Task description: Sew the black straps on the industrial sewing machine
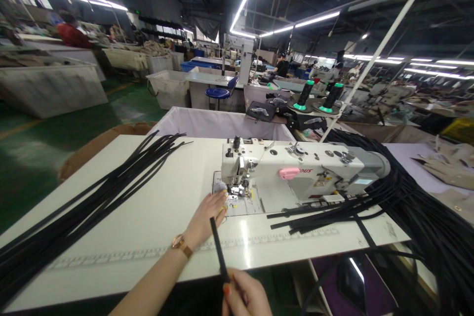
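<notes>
A white sewing machine (pixel 266 168) stands on the pale table (pixel 148 217). My left hand (pixel 208 217), a watch on its wrist, lies palm down just left of the needle area, fingertips by the presser foot; what is beneath the fingers is hidden. Below it, near the table's front edge, my right hand (pixel 246 294) is closed around a black strap (pixel 219 247), whose free end points up toward my left hand. A bundle of black straps (pixel 111 187) lies along the table's left side. More black straps (pixel 318 215) lie in front of the machine's right part.
A big heap of black straps (pixel 425 222) hangs over the right side. Behind the machine are a lined bin (pixel 215 123), two black thread cones (pixel 305 95) and a white thread stand (pixel 374 57). A dark phone (pixel 351 281) lies below the table at right. Other people sit further back.
</notes>
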Motion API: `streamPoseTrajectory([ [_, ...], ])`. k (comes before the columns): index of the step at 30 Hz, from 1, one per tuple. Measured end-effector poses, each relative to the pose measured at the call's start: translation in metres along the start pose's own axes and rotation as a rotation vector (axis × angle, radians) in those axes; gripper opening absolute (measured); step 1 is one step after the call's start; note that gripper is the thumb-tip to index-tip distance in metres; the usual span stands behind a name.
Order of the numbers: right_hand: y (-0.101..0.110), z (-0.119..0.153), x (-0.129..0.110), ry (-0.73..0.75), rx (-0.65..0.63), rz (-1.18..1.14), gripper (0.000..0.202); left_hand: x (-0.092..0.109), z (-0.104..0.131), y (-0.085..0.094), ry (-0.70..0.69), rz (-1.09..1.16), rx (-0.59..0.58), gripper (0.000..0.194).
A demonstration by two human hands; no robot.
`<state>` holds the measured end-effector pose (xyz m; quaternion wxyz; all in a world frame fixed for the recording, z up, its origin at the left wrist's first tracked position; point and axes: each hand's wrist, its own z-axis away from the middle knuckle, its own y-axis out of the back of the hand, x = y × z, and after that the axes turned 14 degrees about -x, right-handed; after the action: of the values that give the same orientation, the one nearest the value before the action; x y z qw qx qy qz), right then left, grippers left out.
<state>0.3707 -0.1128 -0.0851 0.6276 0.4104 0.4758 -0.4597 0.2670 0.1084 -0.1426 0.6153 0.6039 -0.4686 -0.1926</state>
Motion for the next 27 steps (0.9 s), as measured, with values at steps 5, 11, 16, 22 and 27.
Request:
streamPoseTrajectory([
  [5, 0.025, -0.038, -0.008, 0.05, 0.158, -0.102, 0.065, -0.001, 0.002, 0.005, 0.107, 0.119, 0.142, 0.035],
  [11, 0.039, -0.072, -0.016, -0.023, 0.215, -0.185, 0.051, 0.003, 0.003, 0.008, 0.039, 0.074, 0.077, 0.032],
  [16, 0.042, -0.084, -0.009, -0.094, 0.225, -0.222, 0.045, 0.007, 0.001, 0.007, -0.023, -0.048, -0.032, 0.033],
  [22, 0.044, -0.093, -0.01, -0.124, 0.193, -0.23, 0.038, 0.008, -0.002, 0.009, -0.01, -0.095, -0.075, 0.035],
  [27, 0.045, -0.09, -0.017, -0.11, 0.178, -0.242, 0.034, 0.009, -0.002, 0.008, 0.015, -0.117, -0.058, 0.036],
])
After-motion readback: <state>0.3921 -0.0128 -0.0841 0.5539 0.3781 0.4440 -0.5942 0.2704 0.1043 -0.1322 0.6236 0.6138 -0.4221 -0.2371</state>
